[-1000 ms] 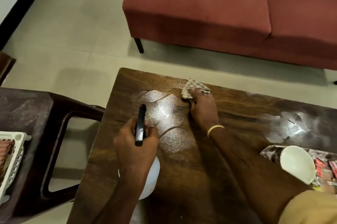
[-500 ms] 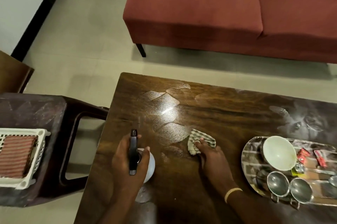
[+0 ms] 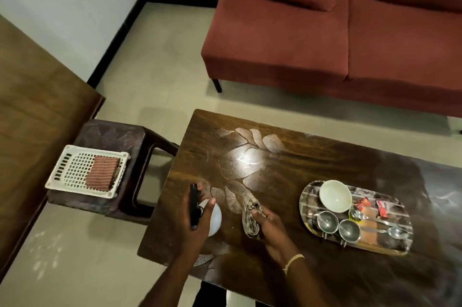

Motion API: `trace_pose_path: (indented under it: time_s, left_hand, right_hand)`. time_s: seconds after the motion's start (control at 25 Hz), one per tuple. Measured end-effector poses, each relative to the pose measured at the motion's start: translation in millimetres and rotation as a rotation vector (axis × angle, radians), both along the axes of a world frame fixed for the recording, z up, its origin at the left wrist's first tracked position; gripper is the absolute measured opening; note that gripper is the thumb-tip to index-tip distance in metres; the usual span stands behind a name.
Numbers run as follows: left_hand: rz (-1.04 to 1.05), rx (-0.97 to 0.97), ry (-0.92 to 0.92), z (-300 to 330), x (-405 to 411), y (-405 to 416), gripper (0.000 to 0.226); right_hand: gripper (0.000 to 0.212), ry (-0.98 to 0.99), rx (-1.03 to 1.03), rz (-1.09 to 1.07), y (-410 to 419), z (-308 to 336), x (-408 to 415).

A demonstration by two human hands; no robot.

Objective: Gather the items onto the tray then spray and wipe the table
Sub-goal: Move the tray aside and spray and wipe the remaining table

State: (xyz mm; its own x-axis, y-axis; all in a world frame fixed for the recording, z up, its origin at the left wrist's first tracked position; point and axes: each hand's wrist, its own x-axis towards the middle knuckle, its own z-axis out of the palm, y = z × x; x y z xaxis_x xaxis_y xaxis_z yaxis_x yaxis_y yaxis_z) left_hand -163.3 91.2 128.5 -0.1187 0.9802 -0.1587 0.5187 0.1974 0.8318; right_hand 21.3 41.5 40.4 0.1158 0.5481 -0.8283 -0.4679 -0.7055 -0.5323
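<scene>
Red upholstery covers the sofa (image 3: 337, 32) beyond the dark wooden table (image 3: 325, 156), whose inlaid leaf pattern shows wet, shiny streaks near its left end. Beside that end a brown plastic chair (image 3: 112, 136) carries a white basket (image 3: 67, 169) with a striped cloth inside. On the table's right part lies the metal tray (image 3: 402, 246), holding a white bowl (image 3: 335, 195), two small steel cups (image 3: 327, 221), spoons (image 3: 397, 231) and red packets (image 3: 381, 205). Near the table's front left edge, the left hand (image 3: 195, 229) grips the spray bottle (image 3: 215, 218), fingers curled round its black trigger head. Just beside it, the right hand (image 3: 271, 226) clutches the bunched checked rag (image 3: 250, 214) against the tabletop.
</scene>
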Motion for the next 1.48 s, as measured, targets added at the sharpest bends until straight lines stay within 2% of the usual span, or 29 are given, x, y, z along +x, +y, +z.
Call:
trace_pose_path:
  time_s: [0.08, 0.2, 0.28, 0.36, 0.48, 0.64, 0.8, 0.96, 1.08, 1.32, 1.48]
  left_hand:
    - [0.059, 0.034, -0.011, 8.7, -11.9, -9.5, 0.076]
    - [0.121, 0.014, -0.146, 37.4, -33.9, -10.6, 0.054]
    - [0.138, -0.007, -0.195, 49.0, -57.2, -2.9, 0.05]
    - [0.193, -0.04, -0.239, 58.1, -88.4, 7.5, 0.056]
    - [0.206, 0.01, -0.246, 62.9, -153.6, 37.2, 0.069]
    - [0.267, -0.004, -0.287, 71.9, -253.4, 85.1, 0.07]
    - [0.224, -0.029, -0.252, 58.6, -348.1, 134.9, 0.066]
    - [0.204, -0.033, -0.161, 37.1, -410.2, 184.4, 0.061]
    - [0.177, -0.03, -0.142, 14.4, -433.1, 216.6, 0.053]
    - [0.114, -0.05, -0.162, -56.8, -456.4, 261.1, 0.065]
    - [0.106, -0.048, -0.161, -97.9, -464.4, 280.4, 0.057]
  right_hand:
    - [0.025, -0.04, 0.061, 0.037, -1.7, 15.4, -9.9]
    - [0.029, -0.16, 0.192, 0.116, 14.5, 43.8, -38.0]
    - [0.027, -0.182, 0.233, 0.161, 31.4, 66.2, -63.2]
    - [0.029, -0.183, 0.267, 0.217, 52.6, 82.9, -96.7]
    - [0.033, -0.274, 0.331, 0.259, 87.1, 97.9, -165.0]
    - [0.031, -0.354, 0.361, 0.309, 125.7, 114.7, -276.4]
    - [0.037, -0.482, 0.378, 0.377, 163.6, 100.8, -367.3]
    - [0.038, -0.59, 0.398, 0.469, 197.8, 84.3, -426.6]
    - [0.042, -0.699, 0.382, 0.548, 217.4, 52.3, -452.2]
    - [0.045, -0.914, 0.409, 0.789, 261.8, 0.9, -476.6]
    - [0.059, -1.113, 0.479, 1.078, 287.4, -28.8, -483.6]
